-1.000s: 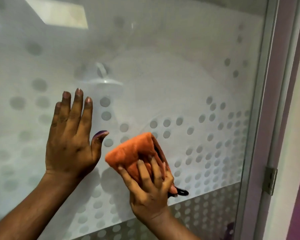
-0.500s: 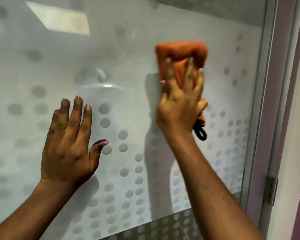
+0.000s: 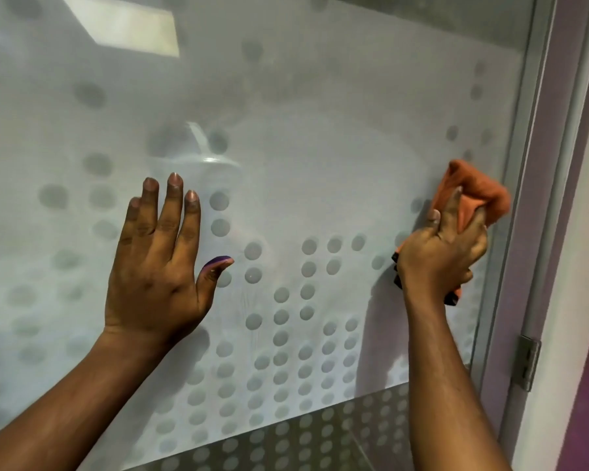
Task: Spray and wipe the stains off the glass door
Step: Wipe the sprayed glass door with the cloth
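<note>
From the head view, your left hand (image 3: 157,270) lies flat on the glass door (image 3: 303,171) at the centre left of the frame, fingers spread and holding nothing; I judge it steadies the panel while you wipe. Your right hand (image 3: 439,256) has its grip closed around a bunched orange cloth (image 3: 480,192), pressed on the glass at the right edge, just beside the metal frame (image 3: 521,205). The cloth looks soft and fuzzy. The glass is smooth, frosted, with round grey dots; faint streaks show near the centre. A metal hinge (image 3: 527,363) sits at the lower right.
</note>
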`<state>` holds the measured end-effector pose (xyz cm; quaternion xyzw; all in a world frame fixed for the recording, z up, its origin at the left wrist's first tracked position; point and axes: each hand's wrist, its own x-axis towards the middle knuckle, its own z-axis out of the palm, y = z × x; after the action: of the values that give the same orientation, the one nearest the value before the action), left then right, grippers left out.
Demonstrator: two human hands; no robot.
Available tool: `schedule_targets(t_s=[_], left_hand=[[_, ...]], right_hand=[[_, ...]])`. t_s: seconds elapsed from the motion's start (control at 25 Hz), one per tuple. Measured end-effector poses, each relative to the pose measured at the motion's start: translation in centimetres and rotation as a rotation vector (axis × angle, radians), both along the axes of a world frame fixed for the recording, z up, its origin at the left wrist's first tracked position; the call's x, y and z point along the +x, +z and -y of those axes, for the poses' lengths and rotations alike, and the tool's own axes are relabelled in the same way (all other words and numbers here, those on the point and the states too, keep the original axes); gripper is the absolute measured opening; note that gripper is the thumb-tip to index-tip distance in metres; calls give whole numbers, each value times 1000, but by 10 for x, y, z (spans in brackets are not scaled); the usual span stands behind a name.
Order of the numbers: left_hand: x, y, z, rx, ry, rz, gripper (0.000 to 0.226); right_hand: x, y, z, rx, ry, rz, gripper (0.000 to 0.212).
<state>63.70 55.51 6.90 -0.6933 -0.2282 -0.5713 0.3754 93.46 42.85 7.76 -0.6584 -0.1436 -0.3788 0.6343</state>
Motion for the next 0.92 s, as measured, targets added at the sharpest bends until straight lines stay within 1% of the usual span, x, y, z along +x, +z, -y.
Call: schedule_targets(t_s=[0.2,0.32,0.4,0.52,0.6,0.68,0.76,0.92], left_hand=[[3,1,1,-8,32,-4,68],[3,0,-1,-2,18,4,68],[3,0,-1,2,14,4,68],[3,0,0,-10,9,-4,70],[2,-1,0,-22,11,-13,73],[3,0,0,-26,5,-25,75],[3,0,0,-32,-33,-21,75],[0,0,0,-54,-138,-3,72]], right_hand=[[-13,-66,-2,41,-5,5,45],[-30,-96,-8,3,17,128,45],[-28,-83,-8,11,74,186,47],[-32,-45,-8,14,110,182,55],[-51,-33,-14,-73,70,282,53],[-78,-37,-21,-165,62,419,47],[-107,-56,-30,-242,74,553,43],[-148,-122,-39,-383,117,811,46]])
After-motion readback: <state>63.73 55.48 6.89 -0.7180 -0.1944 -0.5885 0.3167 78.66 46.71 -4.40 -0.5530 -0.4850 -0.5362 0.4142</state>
